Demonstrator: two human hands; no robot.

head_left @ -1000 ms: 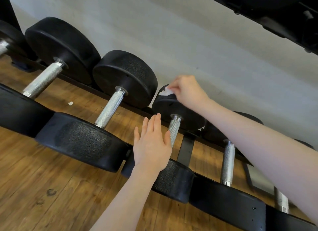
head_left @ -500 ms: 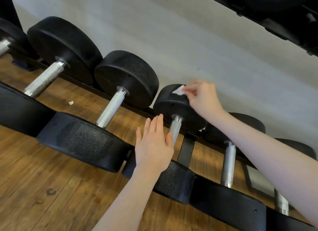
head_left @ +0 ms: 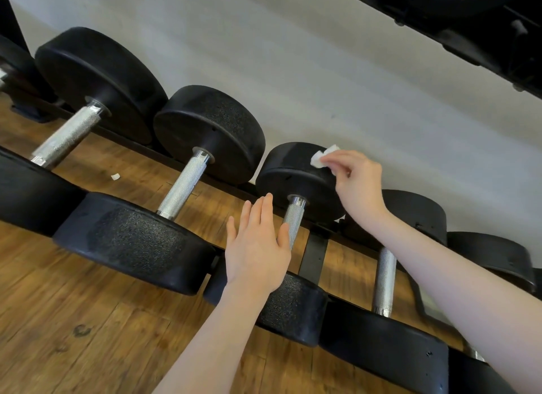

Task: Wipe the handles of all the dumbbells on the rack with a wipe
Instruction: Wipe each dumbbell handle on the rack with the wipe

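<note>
Right hand: we see our right hand [head_left: 356,182] reaching forward over the rack, wrist bent down, fingertips pinching a small crumpled white wipe [head_left: 322,158].
Wipe position: it sits against the top rear edge of the far head of the middle dumbbell [head_left: 296,182], not on any handle.
Left hand: our left hand [head_left: 258,247] lies flat, palm down, fingers straight and close together, holding nothing; it rests over the near head of that same dumbbell, thumb just beside its knurled handle [head_left: 294,222].
Forearms: both enter from the bottom edge; the right forearm crosses over the dumbbells further right and hides part of them.
Neighbours left: a larger dumbbell with handle [head_left: 184,185], then a still larger one with handle [head_left: 66,138].
Neighbour right: a smaller dumbbell, handle [head_left: 384,279] upright in view, just beside our right forearm.
Rack: black rails and a bracket [head_left: 315,254] between handles.
Floor: wood planks [head_left: 73,320], with a small white scrap [head_left: 115,176] lying on them under the rack.
Background: pale wall [head_left: 293,71]; dark equipment at top right, detail unclear.
</note>
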